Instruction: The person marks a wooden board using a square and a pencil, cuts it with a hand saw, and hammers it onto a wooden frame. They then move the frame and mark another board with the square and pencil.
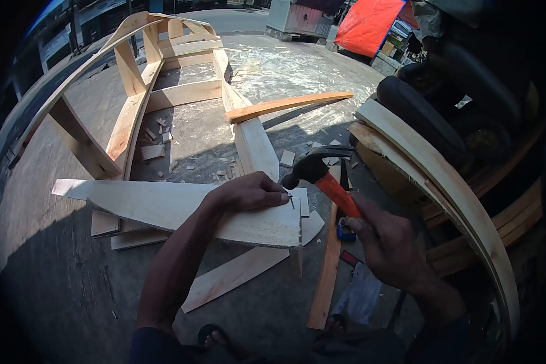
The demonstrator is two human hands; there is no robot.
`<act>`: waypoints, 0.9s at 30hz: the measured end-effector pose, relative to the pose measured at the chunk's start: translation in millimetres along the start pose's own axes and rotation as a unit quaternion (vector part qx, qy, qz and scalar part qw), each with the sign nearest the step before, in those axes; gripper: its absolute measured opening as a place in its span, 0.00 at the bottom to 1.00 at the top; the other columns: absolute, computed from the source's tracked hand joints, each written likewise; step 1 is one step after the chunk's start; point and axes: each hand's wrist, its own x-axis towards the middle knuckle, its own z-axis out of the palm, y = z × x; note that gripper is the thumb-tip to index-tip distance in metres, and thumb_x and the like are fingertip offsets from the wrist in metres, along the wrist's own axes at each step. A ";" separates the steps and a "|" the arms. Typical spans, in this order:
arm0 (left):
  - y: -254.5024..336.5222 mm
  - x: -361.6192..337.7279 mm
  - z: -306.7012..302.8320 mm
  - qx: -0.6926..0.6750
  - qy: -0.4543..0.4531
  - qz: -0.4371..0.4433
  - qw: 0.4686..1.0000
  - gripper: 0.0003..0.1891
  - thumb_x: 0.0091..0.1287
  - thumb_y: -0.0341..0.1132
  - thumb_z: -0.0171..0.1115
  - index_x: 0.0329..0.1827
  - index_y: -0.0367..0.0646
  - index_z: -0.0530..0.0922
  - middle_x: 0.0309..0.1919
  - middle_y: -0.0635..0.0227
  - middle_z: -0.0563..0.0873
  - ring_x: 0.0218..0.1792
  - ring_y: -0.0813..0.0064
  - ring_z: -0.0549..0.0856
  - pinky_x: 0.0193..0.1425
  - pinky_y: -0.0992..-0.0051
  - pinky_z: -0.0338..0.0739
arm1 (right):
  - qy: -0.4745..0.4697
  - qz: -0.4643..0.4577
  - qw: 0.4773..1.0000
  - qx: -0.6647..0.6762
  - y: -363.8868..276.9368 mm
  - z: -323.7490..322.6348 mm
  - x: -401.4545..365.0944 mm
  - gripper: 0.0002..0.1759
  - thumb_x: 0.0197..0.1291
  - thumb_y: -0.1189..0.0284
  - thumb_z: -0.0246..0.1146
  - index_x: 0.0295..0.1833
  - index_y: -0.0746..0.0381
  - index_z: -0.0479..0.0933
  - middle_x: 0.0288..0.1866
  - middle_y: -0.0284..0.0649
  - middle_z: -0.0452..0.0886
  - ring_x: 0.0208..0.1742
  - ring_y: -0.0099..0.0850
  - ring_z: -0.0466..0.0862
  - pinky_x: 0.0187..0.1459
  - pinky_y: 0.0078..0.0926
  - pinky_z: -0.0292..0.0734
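Observation:
My left hand (252,193) rests on a pale wooden board (164,199), its thumb and fingers pinched round a nail (291,199) near the board's right end. In my right hand (385,239) is a claw hammer (337,187) with a black head and an orange-red handle. The hammer's striking face hangs just above and left of the nail, apart from it as far as I can see. The board lies across the near end of a wooden frame (185,97) made of joined planks and uprights.
Loose planks (236,276) and a reddish wood strip (326,273) lie by my feet. A blue tape measure (346,230) sits near the strip. Curved boards (443,182) lean against dark padded seating (421,115) at right. An orange-brown wood piece (291,106) rests on the frame.

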 end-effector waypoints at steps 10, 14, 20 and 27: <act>-15.7 9.7 6.4 -0.012 0.035 0.045 0.998 0.23 0.72 0.53 0.64 0.46 0.37 0.88 0.32 0.63 0.89 0.35 0.79 0.83 0.45 0.68 0.76 | -0.226 -0.003 0.932 -0.285 -39.1 -40.4 43.1 0.25 0.73 0.70 0.57 0.72 0.65 0.65 0.37 0.54 0.84 0.34 0.47 0.87 0.35 0.40 0.79; -18.4 11.9 8.4 -0.033 0.009 0.056 0.998 0.23 0.74 0.51 0.62 0.61 0.43 0.84 0.40 0.61 0.92 0.39 0.75 0.85 0.51 0.68 0.77 | 0.075 -0.094 0.989 -0.083 -36.3 -32.1 28.3 0.26 0.75 0.73 0.56 0.73 0.67 0.60 0.32 0.54 0.82 0.31 0.47 0.88 0.32 0.41 0.78; -14.4 9.3 6.1 0.002 0.027 0.062 0.998 0.21 0.73 0.50 0.62 0.61 0.48 0.85 0.44 0.60 0.92 0.43 0.70 0.87 0.55 0.67 0.77 | -0.108 -0.068 0.969 -0.211 -34.5 -41.8 25.9 0.24 0.76 0.69 0.53 0.73 0.64 0.61 0.25 0.48 0.78 0.27 0.44 0.86 0.30 0.42 0.75; -11.2 4.0 8.6 -0.001 0.020 0.047 0.999 0.22 0.74 0.51 0.61 0.61 0.48 0.85 0.47 0.58 0.91 0.47 0.68 0.87 0.58 0.65 0.77 | -0.145 -0.067 0.949 -0.270 -16.4 -38.6 15.2 0.22 0.77 0.70 0.53 0.71 0.64 0.64 0.25 0.44 0.78 0.24 0.41 0.82 0.27 0.37 0.73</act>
